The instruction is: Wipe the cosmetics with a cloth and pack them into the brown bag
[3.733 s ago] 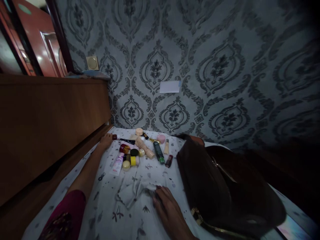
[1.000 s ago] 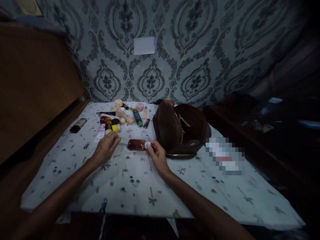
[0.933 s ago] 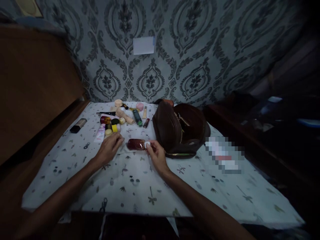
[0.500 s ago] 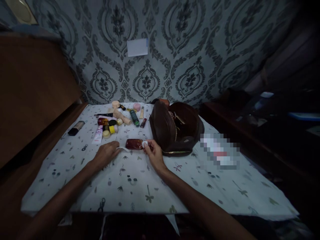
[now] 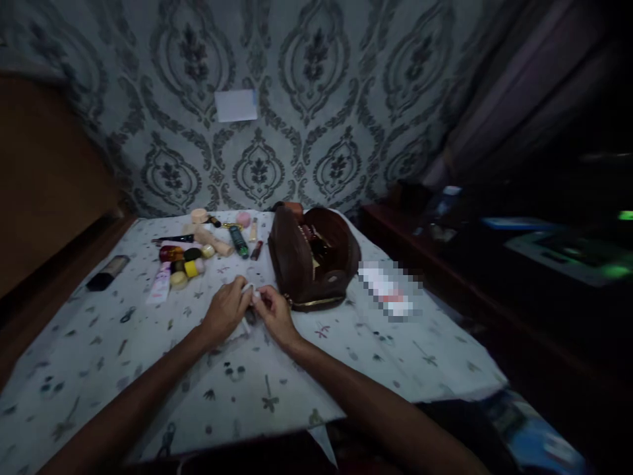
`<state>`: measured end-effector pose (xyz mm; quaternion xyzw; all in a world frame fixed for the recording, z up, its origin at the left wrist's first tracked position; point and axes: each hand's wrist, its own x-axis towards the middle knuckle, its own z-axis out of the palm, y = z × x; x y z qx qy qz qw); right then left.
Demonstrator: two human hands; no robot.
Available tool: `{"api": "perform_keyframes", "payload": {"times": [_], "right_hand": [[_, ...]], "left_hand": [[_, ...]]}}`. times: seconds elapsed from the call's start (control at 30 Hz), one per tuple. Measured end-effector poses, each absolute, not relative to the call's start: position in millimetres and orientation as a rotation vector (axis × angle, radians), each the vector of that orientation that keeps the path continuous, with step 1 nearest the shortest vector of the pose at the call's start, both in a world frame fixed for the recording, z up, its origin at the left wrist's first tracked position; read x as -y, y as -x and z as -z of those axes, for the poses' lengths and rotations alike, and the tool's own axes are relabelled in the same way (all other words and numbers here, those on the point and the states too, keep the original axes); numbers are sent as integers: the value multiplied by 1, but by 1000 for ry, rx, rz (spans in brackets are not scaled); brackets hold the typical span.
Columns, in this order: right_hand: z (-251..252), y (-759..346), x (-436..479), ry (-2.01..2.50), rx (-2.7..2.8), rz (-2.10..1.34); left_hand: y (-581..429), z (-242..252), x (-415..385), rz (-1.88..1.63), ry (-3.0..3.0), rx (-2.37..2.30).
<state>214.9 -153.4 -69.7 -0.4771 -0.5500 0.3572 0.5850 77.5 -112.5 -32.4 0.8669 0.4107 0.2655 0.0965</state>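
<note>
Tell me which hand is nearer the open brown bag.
Right. The right hand lies close to the brown bag, just left of its front edge; the left hand is beyond the right hand, farther from it.

bag (image 5: pixel 297 260) close right, cosmetics (image 5: pixel 190 254) behind, open tablecloth (image 5: pixel 148 369) nearer

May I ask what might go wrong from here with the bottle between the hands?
1. The bottle, pinched between left hand and right hand over the cloth, is mostly hidden; a slip could drop or spill it there.
2. The open bag stands just beside the right hand; a nudge might tip it.
</note>
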Motion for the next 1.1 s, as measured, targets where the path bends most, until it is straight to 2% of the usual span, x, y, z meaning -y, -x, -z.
{"api": "perform_keyframes", "payload": {"times": [0.2, 0.33, 0.67, 0.93, 1.1], "right_hand": [[75, -215, 151, 1160, 1318, -794], [75, -214, 151, 1182, 1272, -824], [75, -210, 149, 1028, 1080, -1210], [73, -214, 147, 923, 1022, -1266], [71, -212, 147, 939, 1004, -1263]], "left_hand": [[-68, 39, 103, -783, -2656, -1129], [-55, 40, 97, -689, -2573, -1259], [-25, 46, 86, -670, -2458, -1450], [-18, 45, 79, -626, -2321, -1510], [-15, 40, 78, -546, -2524, -1562]]}}
